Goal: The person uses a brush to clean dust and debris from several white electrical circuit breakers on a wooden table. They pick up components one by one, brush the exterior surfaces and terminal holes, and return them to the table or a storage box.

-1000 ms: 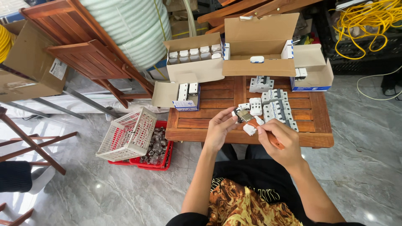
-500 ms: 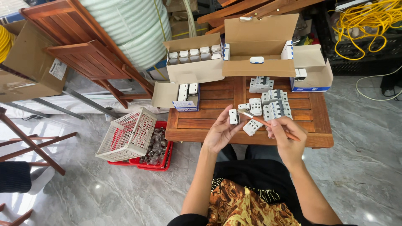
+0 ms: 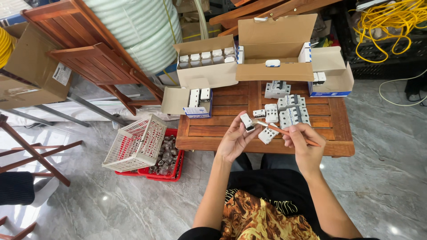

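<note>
Presently, 1 white breaker (image 3: 246, 122) is pinched in the raised left hand (image 3: 234, 140) above the wooden table (image 3: 342, 133). 1 orange-handled screwdriver (image 3: 289, 133) is gripped in the closed right hand (image 3: 304, 146), pointed toward it. 4 open cardboard boxes (image 3: 209, 73) are seen behind.

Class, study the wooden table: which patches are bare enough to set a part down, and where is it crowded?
Bare slats lie on the wooden table along its right edge, beside the cluster of white breakers, and at the front-left corner below the small open box. The back edge is crowded with open cartons; the left hand and right hand occupy the front middle.
</note>
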